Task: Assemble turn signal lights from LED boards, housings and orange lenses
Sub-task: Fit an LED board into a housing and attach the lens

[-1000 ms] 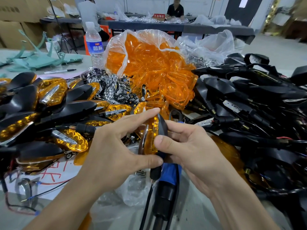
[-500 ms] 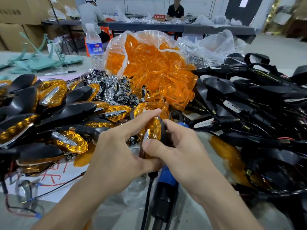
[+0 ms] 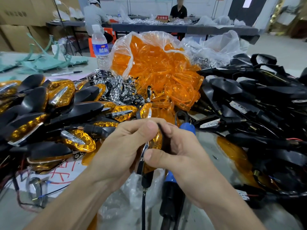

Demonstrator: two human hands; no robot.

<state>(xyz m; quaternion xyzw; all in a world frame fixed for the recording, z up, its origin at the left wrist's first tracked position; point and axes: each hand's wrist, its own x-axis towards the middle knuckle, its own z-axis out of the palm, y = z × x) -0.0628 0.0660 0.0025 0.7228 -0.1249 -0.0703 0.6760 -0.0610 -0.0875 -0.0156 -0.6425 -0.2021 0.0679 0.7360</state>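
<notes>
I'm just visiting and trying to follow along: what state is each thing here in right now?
Orange-lensed black turn signal light: gripped by left hand and right hand.
Clear plastic bag of orange lenses: open, lenses spilling out.
Clear plastic water bottle: upright, capped.
Black marker pen: lying flat.
Heap of black housings: no lenses fitted.
Pile of orange-and-black lights: lenses fitted.

Bright, even indoor light glinting off bag of orange lenses [image 3: 157, 67]; table [image 3: 182, 28] behind it softening, frame edges around it bowing.
</notes>
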